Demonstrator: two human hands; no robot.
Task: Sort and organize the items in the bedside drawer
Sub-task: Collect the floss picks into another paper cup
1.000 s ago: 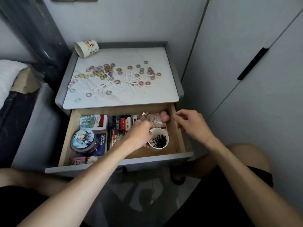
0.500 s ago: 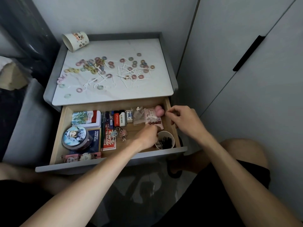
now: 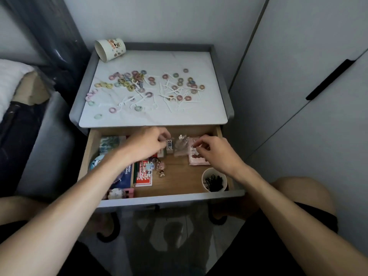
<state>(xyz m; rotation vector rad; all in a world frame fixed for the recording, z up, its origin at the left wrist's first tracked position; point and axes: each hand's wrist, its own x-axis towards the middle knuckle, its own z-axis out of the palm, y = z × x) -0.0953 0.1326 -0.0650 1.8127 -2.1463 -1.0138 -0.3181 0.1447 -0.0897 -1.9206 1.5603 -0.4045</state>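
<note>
Both hands are in at the back of the drawer (image 3: 179,199), and it all turns on that back row. The little white box (image 3: 170,146) stands upright there. The clear bag (image 3: 180,148) lies just right of it, long axis running back to front, and the pink packet (image 3: 196,159) comes next, toward the drawer's right wall. The left hand (image 3: 148,144) is nearer the box, fingers curled, thumb and fingertips pinching its top. The right hand (image 3: 216,153) is over the packet, fingers bent, tips down near its back edge; grip or mere touch, I cannot tell. The bag sits between them, in reach of either hand. The cup (image 3: 205,178) of hairpins waits in the drawer's front right corner.
</note>
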